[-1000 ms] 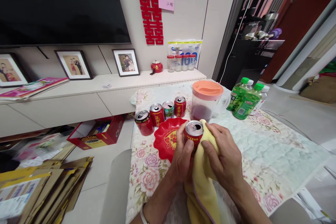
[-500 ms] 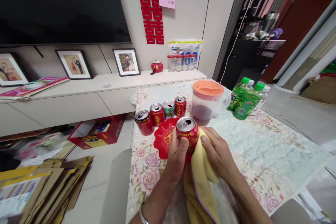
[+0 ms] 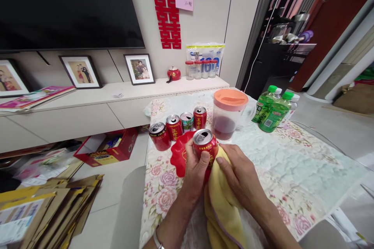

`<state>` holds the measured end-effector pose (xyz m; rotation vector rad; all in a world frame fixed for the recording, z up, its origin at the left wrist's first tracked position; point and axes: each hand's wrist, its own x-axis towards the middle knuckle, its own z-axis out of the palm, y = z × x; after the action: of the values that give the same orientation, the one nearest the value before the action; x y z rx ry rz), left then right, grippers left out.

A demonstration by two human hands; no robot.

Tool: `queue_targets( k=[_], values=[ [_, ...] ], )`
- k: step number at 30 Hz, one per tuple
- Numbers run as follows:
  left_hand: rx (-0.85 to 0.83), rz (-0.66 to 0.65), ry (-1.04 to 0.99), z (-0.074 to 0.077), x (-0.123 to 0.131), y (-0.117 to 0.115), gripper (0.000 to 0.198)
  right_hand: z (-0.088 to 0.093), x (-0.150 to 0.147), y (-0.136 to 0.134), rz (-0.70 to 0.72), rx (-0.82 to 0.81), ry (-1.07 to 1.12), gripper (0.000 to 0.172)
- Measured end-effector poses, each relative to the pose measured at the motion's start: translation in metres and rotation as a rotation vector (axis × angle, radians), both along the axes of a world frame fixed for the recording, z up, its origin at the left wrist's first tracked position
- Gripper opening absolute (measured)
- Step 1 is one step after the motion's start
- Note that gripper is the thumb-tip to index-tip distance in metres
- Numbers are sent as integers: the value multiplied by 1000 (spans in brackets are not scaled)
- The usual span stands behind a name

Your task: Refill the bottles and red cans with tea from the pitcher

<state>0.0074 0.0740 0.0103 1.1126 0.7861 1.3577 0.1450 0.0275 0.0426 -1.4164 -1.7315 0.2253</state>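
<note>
My left hand (image 3: 196,175) is closed around an opened red drink can (image 3: 205,146), held upright above the table. My right hand (image 3: 240,178) presses a yellow cloth (image 3: 221,206) against the can's right side, fingers wrapped over the cloth. Just behind the can lies a red scalloped plate (image 3: 179,154). Further back several opened cans (image 3: 174,126) stand in a row. A clear pitcher with an orange lid (image 3: 228,113) holds dark red liquid beside them.
The table wears a floral cloth (image 3: 292,163). Two green bottles (image 3: 270,109) stand at the back right. A low white cabinet (image 3: 87,109) with framed photos runs along the wall under a television. Flattened cardboard (image 3: 43,206) and a red box (image 3: 108,151) lie on the floor at left.
The can has shifted left and slightly up in my left hand. My right hand with the yellow cloth has slid lower down the can's side.
</note>
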Motion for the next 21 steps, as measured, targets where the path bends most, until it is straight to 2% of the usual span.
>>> queue_targets(
  k=[8, 12, 16, 21],
  values=[
    [-51, -160, -86, 4, 6, -3, 61, 9, -4, -10, -42, 284, -76, 38],
    [-98, -253, -65, 9, 5, -7, 63, 10, 0, -7, -60, 391, -105, 40],
    [-63, -264, -98, 6, 4, -8, 74, 8, 5, -2, -60, 310, -56, 38],
    [-26, -180, -134, 3, 4, -7, 80, 0, 11, 7, 5, 182, 17, 35]
  ],
)
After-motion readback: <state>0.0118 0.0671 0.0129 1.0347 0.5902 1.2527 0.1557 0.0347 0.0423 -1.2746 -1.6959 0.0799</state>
